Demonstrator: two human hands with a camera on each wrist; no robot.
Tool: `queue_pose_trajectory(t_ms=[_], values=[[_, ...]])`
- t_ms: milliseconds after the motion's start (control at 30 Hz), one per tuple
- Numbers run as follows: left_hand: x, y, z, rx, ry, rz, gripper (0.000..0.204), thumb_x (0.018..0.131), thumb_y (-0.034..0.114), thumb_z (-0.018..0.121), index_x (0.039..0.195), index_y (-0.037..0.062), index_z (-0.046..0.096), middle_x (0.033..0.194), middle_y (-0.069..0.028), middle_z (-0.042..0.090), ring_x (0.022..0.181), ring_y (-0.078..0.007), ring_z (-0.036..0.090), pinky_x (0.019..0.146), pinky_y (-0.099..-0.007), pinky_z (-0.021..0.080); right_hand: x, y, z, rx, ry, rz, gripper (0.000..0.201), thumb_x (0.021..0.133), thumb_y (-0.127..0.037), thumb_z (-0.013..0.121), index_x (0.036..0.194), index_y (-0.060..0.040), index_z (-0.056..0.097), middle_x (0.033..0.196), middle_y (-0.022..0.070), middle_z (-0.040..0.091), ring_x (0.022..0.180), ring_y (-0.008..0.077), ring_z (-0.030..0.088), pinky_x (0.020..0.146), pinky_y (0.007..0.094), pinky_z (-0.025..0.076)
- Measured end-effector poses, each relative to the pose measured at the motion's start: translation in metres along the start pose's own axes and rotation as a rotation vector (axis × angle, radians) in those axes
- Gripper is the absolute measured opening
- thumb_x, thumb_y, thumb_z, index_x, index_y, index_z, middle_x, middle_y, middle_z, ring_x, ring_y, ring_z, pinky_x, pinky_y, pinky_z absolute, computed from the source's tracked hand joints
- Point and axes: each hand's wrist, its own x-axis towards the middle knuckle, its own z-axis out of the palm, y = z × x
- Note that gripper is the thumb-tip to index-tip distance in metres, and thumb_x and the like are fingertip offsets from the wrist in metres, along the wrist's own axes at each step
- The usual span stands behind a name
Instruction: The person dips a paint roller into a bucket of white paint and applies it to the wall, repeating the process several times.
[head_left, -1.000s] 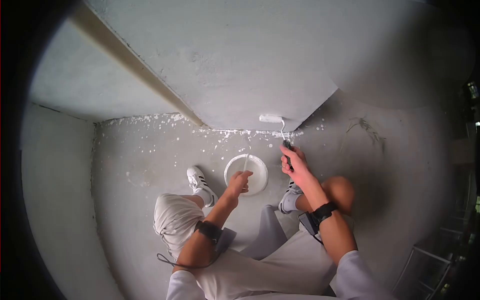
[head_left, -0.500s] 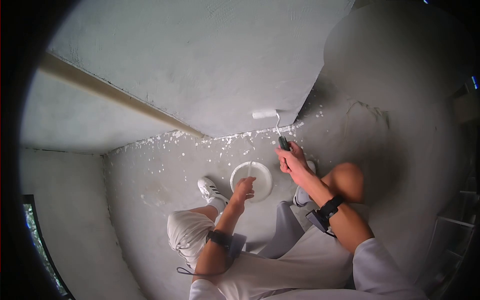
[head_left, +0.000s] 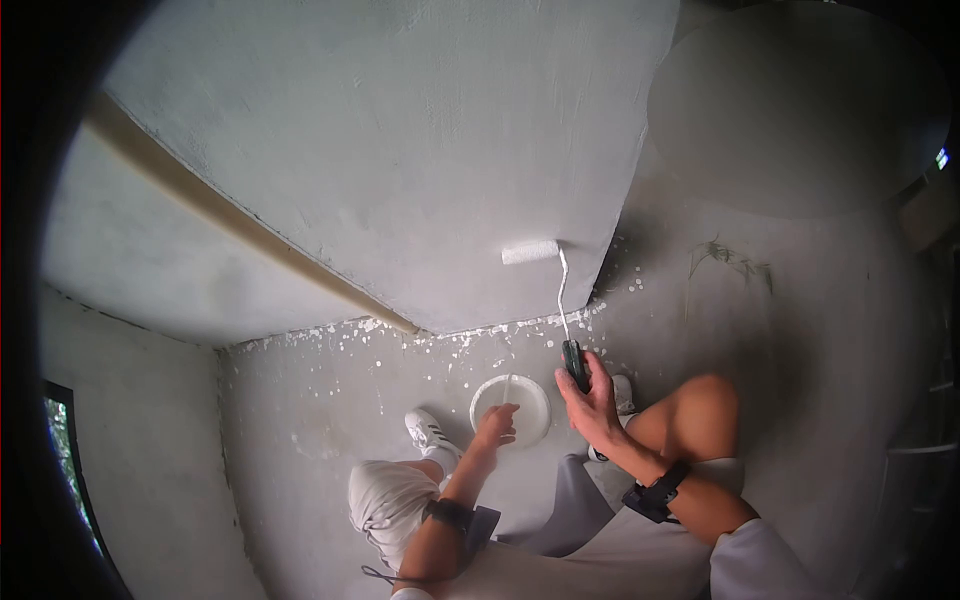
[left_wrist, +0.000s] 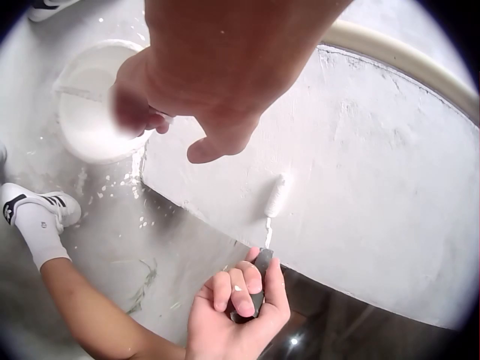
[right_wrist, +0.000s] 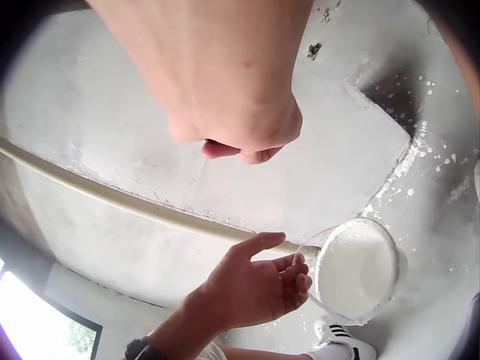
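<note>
Curled round the dark handle of a paint roller, my right hand (head_left: 593, 405) is low in front of the wall, and in the left wrist view this hand (left_wrist: 236, 311) shows its bent fingers. The white roller head (head_left: 530, 252) lies against the wall above the lower edge; in the left wrist view the roller head (left_wrist: 277, 196) touches it too. My left hand (head_left: 497, 425) is over the white bucket (head_left: 546, 425). In the right wrist view the left hand (right_wrist: 255, 289) hooks its fingers round the thin bucket handle (right_wrist: 319, 301). The right wrist view hides the roller.
A beige pipe (head_left: 240, 225) runs slanting down the wall (head_left: 400, 170). White paint spots dot the floor (head_left: 310, 400) along the wall's foot. The person's shoe (head_left: 428, 432) stands left of the bucket, with plant bits (head_left: 730, 258) on the floor at right.
The roller has moved higher up the wall from its lower edge, with my right hand still gripping it. My left hand remains at the bucket. The head view has shifted.
</note>
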Motion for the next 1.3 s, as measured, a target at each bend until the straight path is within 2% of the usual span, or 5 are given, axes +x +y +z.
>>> queue_pose_trajectory(t_ms=[167,433,633,867,1300], values=[[0.007,-0.008,0.001,-0.013,-0.003,-0.024,0.037,0.087,0.045,0.055,0.108,0.0151,0.056,0.087,0.0024,0.045,0.083,-0.013,0.051,0.081,-0.0335,0.043,-0.006,-0.006,0.02,0.007,0.084,-0.22,0.022,0.094,-0.015,0.059,0.11,-0.0054,0.048,0.062,-0.0071,0.045,0.047,0.0005,0.035,0.041,0.0206,0.027],[-0.001,-0.012,-0.003,-0.002,-0.053,0.031,0.04,0.088,0.044,0.054,0.114,0.0135,0.056,0.09,0.002,0.047,0.084,-0.014,0.051,0.081,-0.0343,0.044,-0.005,-0.014,0.032,0.089,0.091,-0.149,0.019,0.096,-0.016,0.056,0.11,-0.0067,0.048,0.056,-0.0065,0.043,0.041,0.0021,0.035,0.037,0.0213,0.027],[-0.004,-0.008,-0.004,0.004,-0.041,0.043,0.051,0.086,0.048,0.055,0.122,0.0125,0.056,0.106,-0.0057,0.049,0.091,-0.0175,0.051,0.085,-0.0353,0.045,-0.003,-0.011,0.022,0.003,0.099,-0.082,0.024,0.092,-0.015,0.062,0.11,-0.0014,0.052,0.074,-0.0028,0.054,0.064,0.0021,0.046,0.054,0.0207,0.038],[-0.012,-0.007,0.002,-0.045,0.006,0.098,0.051,0.084,0.047,0.057,0.121,0.0101,0.056,0.1,-0.0059,0.049,0.087,-0.018,0.052,0.081,-0.0348,0.046,0.013,0.005,0.011,-0.25,0.166,-0.385,0.019,0.096,-0.018,0.056,0.104,-0.0027,0.047,0.071,-0.002,0.044,0.059,0.006,0.038,0.051,0.023,0.035],[-0.004,-0.004,0.003,0.006,0.081,-0.047,0.056,0.08,0.045,0.06,0.12,0.0056,0.053,0.11,-0.0102,0.05,0.095,-0.0209,0.053,0.084,-0.0357,0.044,0.037,-0.018,0.033,-0.044,0.095,-0.377,0.022,0.094,-0.022,0.058,0.1,-0.0011,0.052,0.067,0.0001,0.052,0.054,0.0067,0.044,0.048,0.0247,0.037]])
